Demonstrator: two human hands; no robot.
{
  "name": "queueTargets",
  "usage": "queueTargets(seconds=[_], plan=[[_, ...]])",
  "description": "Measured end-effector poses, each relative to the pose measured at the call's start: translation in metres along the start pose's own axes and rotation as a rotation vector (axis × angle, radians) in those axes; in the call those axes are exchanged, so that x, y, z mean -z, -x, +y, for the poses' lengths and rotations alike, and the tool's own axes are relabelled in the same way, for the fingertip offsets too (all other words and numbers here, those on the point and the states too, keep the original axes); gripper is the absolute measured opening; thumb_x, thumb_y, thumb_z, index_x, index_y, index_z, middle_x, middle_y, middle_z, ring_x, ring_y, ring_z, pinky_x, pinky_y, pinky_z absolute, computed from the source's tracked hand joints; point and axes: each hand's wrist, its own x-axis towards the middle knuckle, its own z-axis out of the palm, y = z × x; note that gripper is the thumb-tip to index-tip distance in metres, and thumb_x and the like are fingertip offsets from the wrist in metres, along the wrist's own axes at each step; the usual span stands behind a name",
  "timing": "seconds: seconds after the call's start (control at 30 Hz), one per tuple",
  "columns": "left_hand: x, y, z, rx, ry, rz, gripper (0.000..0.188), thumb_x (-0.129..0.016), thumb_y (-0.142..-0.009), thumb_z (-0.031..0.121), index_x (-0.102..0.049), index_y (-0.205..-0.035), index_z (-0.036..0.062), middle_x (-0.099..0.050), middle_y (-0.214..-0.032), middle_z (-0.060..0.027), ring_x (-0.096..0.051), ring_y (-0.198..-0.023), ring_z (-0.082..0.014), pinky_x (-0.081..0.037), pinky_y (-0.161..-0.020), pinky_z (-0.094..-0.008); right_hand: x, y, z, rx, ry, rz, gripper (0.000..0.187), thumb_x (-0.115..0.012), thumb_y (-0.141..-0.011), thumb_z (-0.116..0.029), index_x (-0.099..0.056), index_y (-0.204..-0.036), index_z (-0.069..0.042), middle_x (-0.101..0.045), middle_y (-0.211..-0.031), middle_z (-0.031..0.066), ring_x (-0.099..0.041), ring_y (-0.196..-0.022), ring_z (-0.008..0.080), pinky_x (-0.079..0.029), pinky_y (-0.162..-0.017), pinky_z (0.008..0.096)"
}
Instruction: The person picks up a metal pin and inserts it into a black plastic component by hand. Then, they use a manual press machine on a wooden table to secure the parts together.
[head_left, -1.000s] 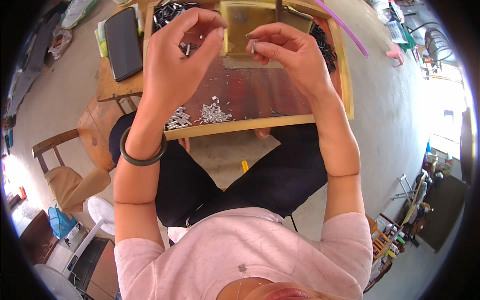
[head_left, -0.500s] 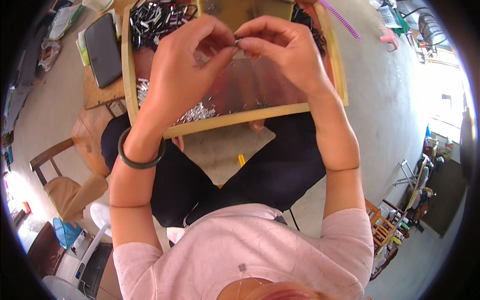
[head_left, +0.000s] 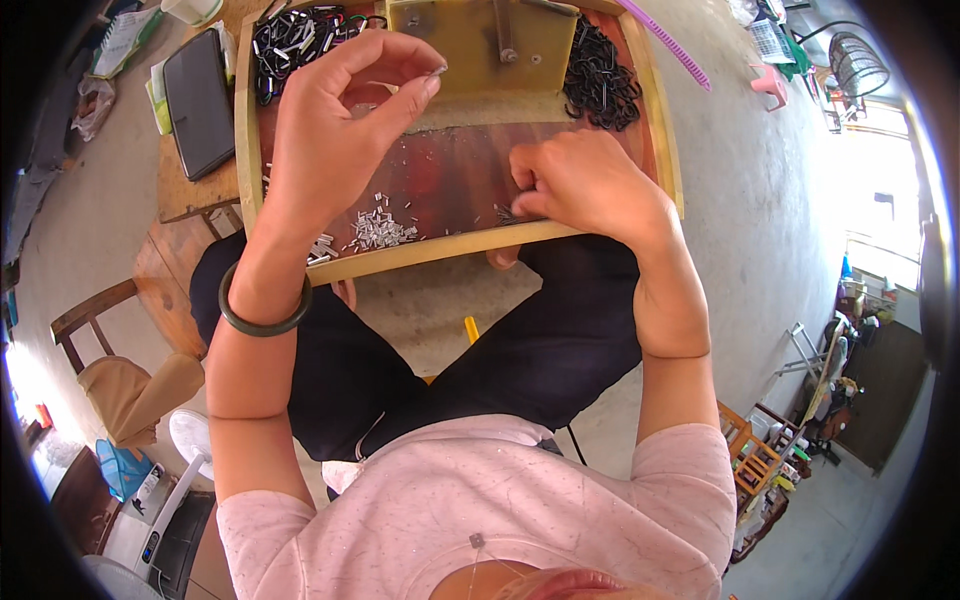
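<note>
My left hand [head_left: 335, 125] is raised over the left part of a wood-framed tray [head_left: 430, 255], thumb and forefinger pinched on a small metal piece [head_left: 439, 71]. Lower down, near the tray's front edge, my right hand [head_left: 595, 180] has its fingers curled. Its fingertips reach a scatter of tiny dark pins [head_left: 503, 215]; what they hold, if anything, is hidden. A heap of small silvery pieces [head_left: 382, 230] lies inside the front edge, left of the pins.
Black loops with silvery ends [head_left: 300, 40] fill the tray's back left corner, black loops [head_left: 600, 85] the back right. Between them stands a yellowish plate [head_left: 440, 45] with a metal bar. A purple coil [head_left: 675, 50] crosses the right rim. A dark tablet [head_left: 203, 105] lies left.
My hands have come apart. The right one has dropped toward the front edge by the dark pins, while the left stays up, pinching the small metal piece.
</note>
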Motion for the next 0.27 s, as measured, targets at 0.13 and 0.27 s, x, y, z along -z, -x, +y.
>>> queueTargets(seconds=[0.13,0.27], plan=[[-0.004,-0.001,0.001,0.014,-0.019,0.003,0.017,-0.071,-0.098,0.006,-0.068,-0.113,-0.0008,-0.071,-0.102,-0.0015,-0.068,-0.097,-0.0092,-0.052,-0.083,-0.0225,-0.005,-0.011,0.013,-0.013,-0.075,0.233,0.023,-0.077,-0.088,-0.029,-0.066,-0.085,-0.009,-0.068,-0.07,0.0097,-0.067,-0.069,0.031,-0.049,-0.062,0.042],[-0.002,0.0,-0.002,0.024,0.002,-0.003,0.019,-0.071,-0.098,0.007,-0.068,-0.115,-0.0005,-0.071,-0.103,-0.0022,-0.068,-0.097,-0.0101,-0.052,-0.084,-0.023,0.021,-0.003,0.006,-0.137,-0.121,-0.134,0.032,-0.083,-0.08,-0.04,-0.069,-0.087,-0.012,-0.072,-0.08,0.01,-0.071,-0.081,0.0324,-0.053,-0.072,0.0458]])
